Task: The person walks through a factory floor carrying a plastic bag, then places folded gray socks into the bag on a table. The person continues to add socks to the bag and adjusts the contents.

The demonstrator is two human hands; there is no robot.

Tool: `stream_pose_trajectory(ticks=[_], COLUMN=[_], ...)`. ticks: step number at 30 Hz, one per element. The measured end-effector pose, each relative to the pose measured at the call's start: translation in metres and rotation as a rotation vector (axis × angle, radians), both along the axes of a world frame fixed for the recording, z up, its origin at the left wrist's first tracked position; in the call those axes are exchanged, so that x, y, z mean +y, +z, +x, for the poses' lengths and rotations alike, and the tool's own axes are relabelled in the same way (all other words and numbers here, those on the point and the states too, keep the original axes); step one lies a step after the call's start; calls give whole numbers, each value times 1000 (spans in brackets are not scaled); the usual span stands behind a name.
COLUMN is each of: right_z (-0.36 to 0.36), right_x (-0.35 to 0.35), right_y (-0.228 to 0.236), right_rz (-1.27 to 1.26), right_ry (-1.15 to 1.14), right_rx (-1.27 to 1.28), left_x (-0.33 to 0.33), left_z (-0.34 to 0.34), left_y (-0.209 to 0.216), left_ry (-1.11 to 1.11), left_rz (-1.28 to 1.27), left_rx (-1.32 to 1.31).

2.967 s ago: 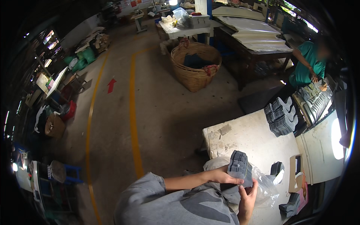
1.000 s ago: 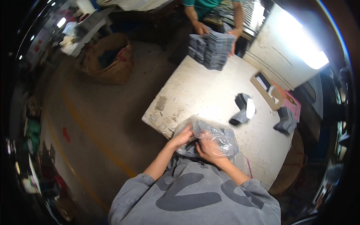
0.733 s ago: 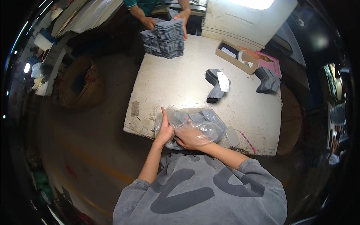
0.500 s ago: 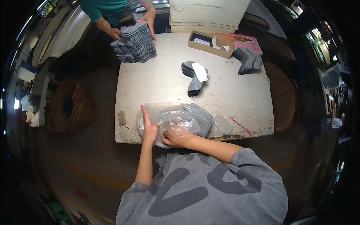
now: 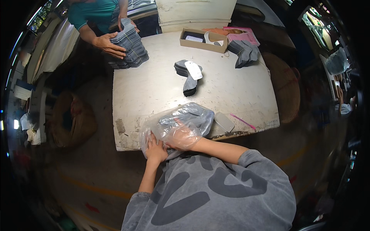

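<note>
A clear plastic bag lies at the table's near edge with grey material inside it, folded or stacked; its kind is hard to make out. My left hand is at the near left end of the bag, its fingers bent onto the film and gripping it. Inside the bag is my right hand, seen through the shiny film against the grey material, its fingers seemingly stretched out. Farther off on the table, a small bundle of grey, bent-shaped cut pieces carries a white tag.
Right of the bag are a pale flat case and a pink pen. A cardboard box, a pink packet and another grey bundle sit at the far right. A co-worker's hands hold a tall tied grey stack.
My right hand has gone deeper into the bag. My left hand has turned and come down onto the near left film. The co-worker's hand has shifted along the stack; the view has tilted slightly.
</note>
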State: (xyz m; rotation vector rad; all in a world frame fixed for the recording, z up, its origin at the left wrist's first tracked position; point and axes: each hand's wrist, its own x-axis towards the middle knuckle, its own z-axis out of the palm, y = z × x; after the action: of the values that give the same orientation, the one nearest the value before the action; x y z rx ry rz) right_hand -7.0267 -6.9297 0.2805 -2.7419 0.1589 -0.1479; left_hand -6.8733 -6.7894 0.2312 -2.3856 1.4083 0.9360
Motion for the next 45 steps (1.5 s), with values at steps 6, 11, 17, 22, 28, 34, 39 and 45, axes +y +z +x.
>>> stream_pose_trajectory(ticks=[6, 11, 17, 22, 28, 34, 39, 45], right_z=[-40, -104, -156, -176, -156, -147, -170, -162], right_x=[-37, -135, -286, -368, -404, -391, -335, -341], right_y=[84, 122, 33, -22, -25, -13, -12, -30], right_rz=[962, 1493, 783, 197, 24, 51, 373, 214], right_ry=[293, 245, -1228, -1446, -1672, -1695, -1539, -1502], right_rx=[254, 82, -365, -233, 151, 193, 211, 85], left_x=[-3, -9, -16, -10, 4, 13, -8, -22], left_z=[4, 1, -4, -4, -8, -18, -23, -15], left_y=[-5, 26, 59, 77, 72, 73, 102, 175], left_ry=[-116, -31, 170, 231, 467, 650, 564, 611], left_rz=[25, -123, -407, -740, -427, -567, -977, -993], left_rx=[-110, -80, 48, -5, -260, 222, 378, 518])
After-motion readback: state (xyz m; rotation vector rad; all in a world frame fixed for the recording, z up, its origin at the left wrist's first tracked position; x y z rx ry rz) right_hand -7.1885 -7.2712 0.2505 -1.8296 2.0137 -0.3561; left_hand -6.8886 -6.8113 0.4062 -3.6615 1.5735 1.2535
